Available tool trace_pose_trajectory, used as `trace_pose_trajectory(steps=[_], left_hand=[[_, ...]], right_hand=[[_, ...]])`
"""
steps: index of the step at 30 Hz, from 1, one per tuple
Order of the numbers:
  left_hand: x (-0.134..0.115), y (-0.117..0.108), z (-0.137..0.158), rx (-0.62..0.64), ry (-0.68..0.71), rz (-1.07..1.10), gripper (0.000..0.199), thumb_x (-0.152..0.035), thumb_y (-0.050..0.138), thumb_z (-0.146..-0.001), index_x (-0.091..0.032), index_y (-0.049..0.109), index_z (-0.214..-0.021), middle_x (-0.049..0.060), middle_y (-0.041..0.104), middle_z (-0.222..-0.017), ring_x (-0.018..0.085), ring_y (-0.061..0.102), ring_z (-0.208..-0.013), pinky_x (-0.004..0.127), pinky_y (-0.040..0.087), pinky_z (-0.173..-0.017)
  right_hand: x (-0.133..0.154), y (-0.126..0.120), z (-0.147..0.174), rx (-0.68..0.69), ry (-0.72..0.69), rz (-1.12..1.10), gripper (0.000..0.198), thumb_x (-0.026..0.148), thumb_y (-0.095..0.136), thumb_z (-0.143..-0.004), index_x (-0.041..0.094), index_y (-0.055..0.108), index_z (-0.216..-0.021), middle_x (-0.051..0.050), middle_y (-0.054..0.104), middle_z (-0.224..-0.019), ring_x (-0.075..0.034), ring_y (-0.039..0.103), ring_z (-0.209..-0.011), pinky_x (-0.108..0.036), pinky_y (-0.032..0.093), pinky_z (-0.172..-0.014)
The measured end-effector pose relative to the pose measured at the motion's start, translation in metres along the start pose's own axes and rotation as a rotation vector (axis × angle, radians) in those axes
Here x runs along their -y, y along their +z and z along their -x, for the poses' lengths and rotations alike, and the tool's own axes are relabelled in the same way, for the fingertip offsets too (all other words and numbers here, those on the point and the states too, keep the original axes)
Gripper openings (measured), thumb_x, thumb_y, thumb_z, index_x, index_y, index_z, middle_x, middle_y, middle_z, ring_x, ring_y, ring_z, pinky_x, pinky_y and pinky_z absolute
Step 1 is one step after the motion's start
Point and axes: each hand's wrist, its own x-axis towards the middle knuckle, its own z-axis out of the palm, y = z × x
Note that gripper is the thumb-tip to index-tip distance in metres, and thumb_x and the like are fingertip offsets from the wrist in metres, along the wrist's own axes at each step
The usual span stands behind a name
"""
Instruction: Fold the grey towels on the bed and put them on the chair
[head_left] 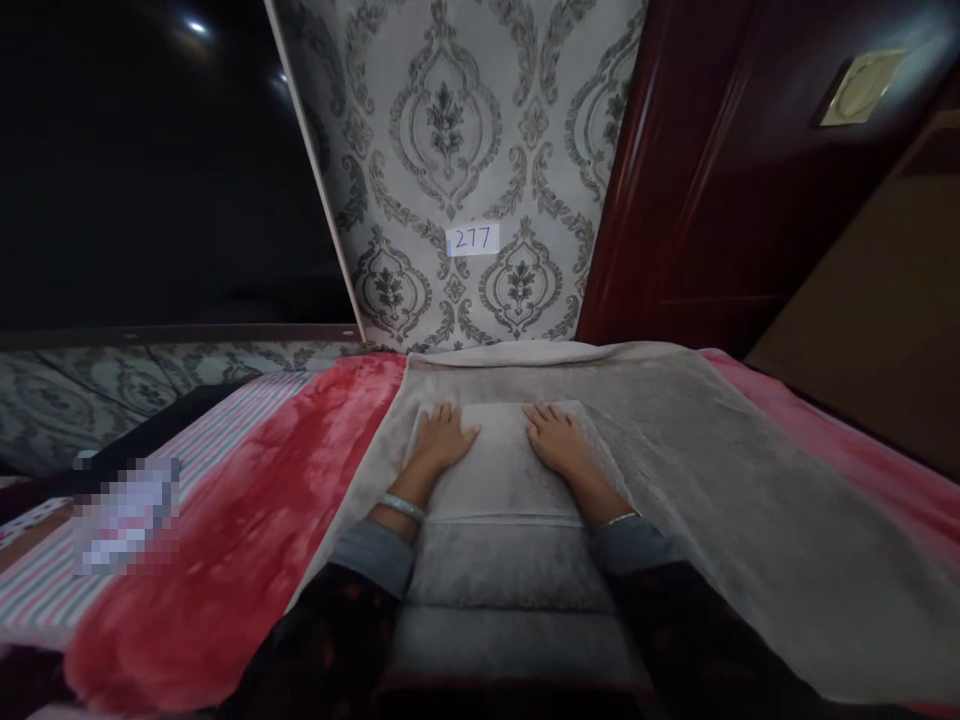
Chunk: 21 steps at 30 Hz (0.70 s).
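Observation:
A grey plush blanket (720,480) is spread over the surface before me, with a narrower folded section (499,465) of the same soft cloth lying along its middle. My left hand (444,436) rests palm down near the far left corner of that section, fingers stretched out and thumb pointing inward. Opposite it, my right hand (556,438) lies flat by the far right corner, its fingers also extended. Neither hand grips anything. Creases run across the folded cloth between my forearms.
A red plush blanket (300,500) and a striped cloth (225,425) lie to the left, with a blurred-out item (127,515) on top. Behind stand a patterned wall (450,130) bearing a "277" label (472,239), a dark screen (150,180) and a dark red door (697,150).

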Motion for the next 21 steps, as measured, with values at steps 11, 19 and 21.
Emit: trace_pose_trajectory(steps=[11, 19, 21], left_hand=[[0.051, 0.002, 0.049, 0.034, 0.023, 0.086, 0.065, -0.046, 0.025, -0.103, -0.011, 0.026, -0.157, 0.017, 0.016, -0.167, 0.025, 0.016, -0.155, 0.046, 0.015, -0.124], [0.071, 0.023, 0.101, -0.016, 0.032, 0.198, 0.070, -0.048, 0.032, -0.100, -0.011, 0.020, -0.159, 0.017, 0.024, -0.165, 0.030, 0.018, -0.154, 0.050, 0.017, -0.124], [0.076, 0.027, 0.115, -0.036, 0.063, 0.236, 0.065, -0.044, 0.031, -0.101, -0.013, 0.025, -0.158, 0.015, 0.026, -0.165, 0.029, 0.018, -0.154, 0.051, 0.019, -0.124]], right_hand=[[-0.007, -0.009, 0.013, 0.122, -0.034, -0.030, 0.058, 0.044, 0.022, -0.104, 0.024, 0.038, -0.156, -0.007, 0.031, -0.164, -0.029, 0.027, -0.149, -0.051, 0.024, -0.119], [-0.042, 0.003, 0.115, 0.061, -0.150, -0.046, 0.058, 0.047, 0.027, -0.102, 0.031, 0.033, -0.157, -0.003, 0.026, -0.166, -0.031, 0.018, -0.153, -0.059, 0.024, -0.119], [-0.057, 0.006, 0.142, 0.038, -0.168, -0.095, 0.057, 0.045, 0.029, -0.102, 0.030, 0.036, -0.157, -0.003, 0.027, -0.165, -0.030, 0.017, -0.153, -0.057, 0.027, -0.119]])
